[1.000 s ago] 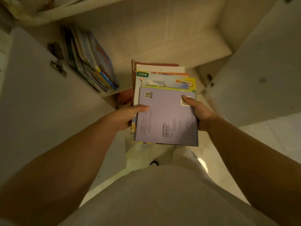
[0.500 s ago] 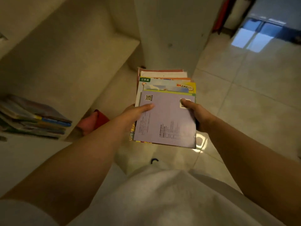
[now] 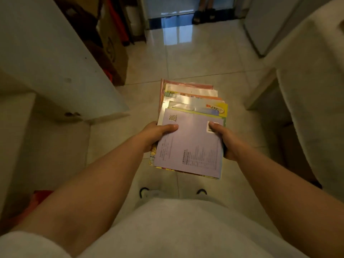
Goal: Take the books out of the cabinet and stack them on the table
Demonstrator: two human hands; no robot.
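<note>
Between my two hands, held out over the floor at chest height, sits the stack of books, its long axis running from 6 o'clock near my body to 12 o'clock away from me. A lilac booklet lies on top, with the lower covers fanned out past its far edge toward 12. My left hand clamps the stack's 9 o'clock edge, thumb on top; my right hand clamps the 3 o'clock edge the same way, thumb pressed on a white label. Both grip at about the same point along the stack, so neither is nearer. What looks to me like the desk, draped in a pale cloth, rises at 2 to 3 o'clock, closer to my right hand and well apart from the books. I judge the carry must swing right. At 9 to 10 o'clock stands an open cabinet door; at 11, a cardboard box.
</note>
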